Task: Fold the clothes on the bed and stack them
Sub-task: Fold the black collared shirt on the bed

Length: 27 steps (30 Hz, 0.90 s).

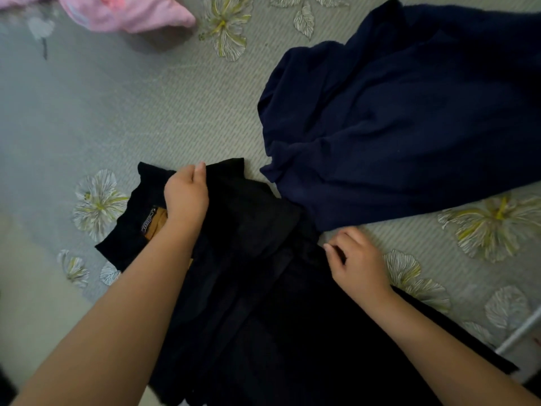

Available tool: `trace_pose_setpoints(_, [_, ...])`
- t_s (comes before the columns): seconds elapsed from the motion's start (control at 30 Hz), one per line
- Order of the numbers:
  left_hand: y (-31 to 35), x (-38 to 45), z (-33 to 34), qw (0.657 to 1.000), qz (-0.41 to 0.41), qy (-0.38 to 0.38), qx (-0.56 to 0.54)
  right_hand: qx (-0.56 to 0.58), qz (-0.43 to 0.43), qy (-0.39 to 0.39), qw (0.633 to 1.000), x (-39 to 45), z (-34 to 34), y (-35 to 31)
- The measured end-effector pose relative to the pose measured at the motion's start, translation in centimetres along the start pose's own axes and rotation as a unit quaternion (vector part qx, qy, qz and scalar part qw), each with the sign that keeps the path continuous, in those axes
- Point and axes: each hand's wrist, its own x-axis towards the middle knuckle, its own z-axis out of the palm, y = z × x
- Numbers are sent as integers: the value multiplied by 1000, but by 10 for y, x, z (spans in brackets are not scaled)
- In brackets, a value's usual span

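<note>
Nearest the camera, a black garment lies on the bed, its long axis running from the near edge away toward its collar at upper left. On that collar end the left hand curls its fingers into the cloth, gripping it. Across the garment, the right hand pinches the right edge, fingers bent. Both hands sit on it, the left farther up; any fold probably turns across that axis. Just beside it to the right sprawls an unfolded navy garment; something pink lies well apart.
</note>
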Motion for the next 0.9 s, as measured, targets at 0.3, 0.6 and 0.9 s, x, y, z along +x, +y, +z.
trace_pose_setpoints(0.3, [11,-1,-3,934,-196,-120,-274,-43,10,-156,987,52,13,-25])
trace_pose_setpoints(0.6, [13,2,7,870,-278,-96,-396,-27,-190,52,980,37,-9,-3])
trace_pose_setpoints(0.9, [-6,-9,41,998,39,38,43,-75,-144,45,986,44,-7,17])
